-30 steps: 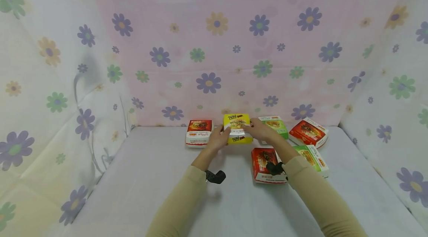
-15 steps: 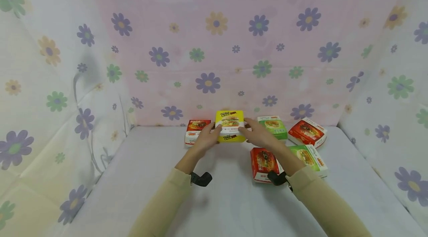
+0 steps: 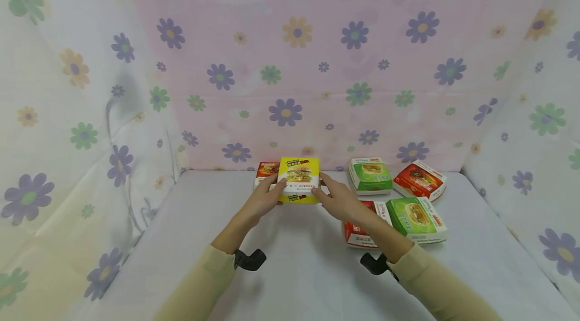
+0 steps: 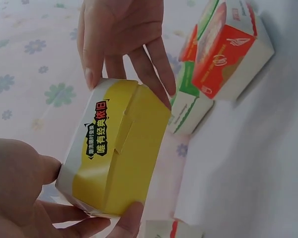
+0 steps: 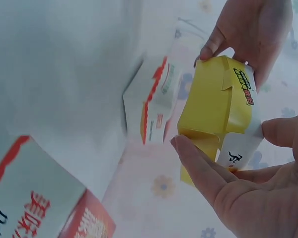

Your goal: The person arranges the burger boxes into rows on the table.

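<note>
Both hands hold a yellow and white burger box (image 3: 299, 180) raised over the back of the table. The left hand (image 3: 260, 200) grips its left side, and the right hand (image 3: 340, 199) grips the right side. In the left wrist view the left hand's thumb presses the white lid of the burger box (image 4: 109, 153) while its fingers curl beneath. On the opposite end, seen from the right wrist, thumb and fingers of the right hand (image 5: 260, 196) pinch the burger box (image 5: 213, 104), whose side flap stands slightly apart. Behind the left hand, a red burger box (image 3: 267, 169) is partly hidden.
To the right stand a green burger box (image 3: 371, 177) and a red burger box (image 3: 420, 180) at the back. Nearer, another red box (image 3: 358, 233), partly behind the right forearm, adjoins a green box (image 3: 417, 218). A flowered cloth wall (image 3: 254, 49) rises behind the white table (image 3: 294, 281).
Both hands have carried the yellow burger box leftward and nearer, so that it now overlaps the left red box. The right forearm uncovers more of the green boxes.
</note>
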Tool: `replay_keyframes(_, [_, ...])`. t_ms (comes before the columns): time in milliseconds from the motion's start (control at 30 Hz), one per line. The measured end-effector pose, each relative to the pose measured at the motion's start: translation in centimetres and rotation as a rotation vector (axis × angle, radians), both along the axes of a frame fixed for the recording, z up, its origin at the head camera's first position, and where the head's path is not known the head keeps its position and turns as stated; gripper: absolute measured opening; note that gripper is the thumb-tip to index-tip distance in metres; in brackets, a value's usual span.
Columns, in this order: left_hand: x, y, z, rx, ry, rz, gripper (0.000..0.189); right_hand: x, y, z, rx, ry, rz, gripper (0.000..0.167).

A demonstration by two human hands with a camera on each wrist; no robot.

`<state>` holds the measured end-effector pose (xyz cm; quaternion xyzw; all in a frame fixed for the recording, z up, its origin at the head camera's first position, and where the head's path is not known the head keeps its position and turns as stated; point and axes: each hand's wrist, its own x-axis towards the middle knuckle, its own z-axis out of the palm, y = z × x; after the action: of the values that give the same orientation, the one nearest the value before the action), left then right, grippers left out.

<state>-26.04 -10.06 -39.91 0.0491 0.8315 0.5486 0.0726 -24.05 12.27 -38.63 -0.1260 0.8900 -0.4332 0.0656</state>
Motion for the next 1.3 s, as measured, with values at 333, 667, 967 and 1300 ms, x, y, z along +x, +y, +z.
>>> replay_keyframes(333, [2.3,-2.7,-1.1,0.011,-0.025,-0.015,0.06,1.9,-1.9,-1.1,-0.018,0.028,0.082,0.062])
replay_keyframes(667, [4.5,-5.3,-2.4,0.031,-0.052,-0.02,0.061,3.5,-3.8,-2.4,-0.02,-0.003,0.172,0.063])
replay_keyframes(967, [6.1,-8.0,-3.8,0.057,-0.086,-0.043,0.057,3.9,-5.5,-3.8,-0.03,-0.03,0.239,0.06])
replay_keyframes(1300, [6.5,-10.1,-5.6,0.075,-0.113,-0.074,0.06,4.1,-7.0,-5.4,-0.006,-0.106,0.259,0.065])
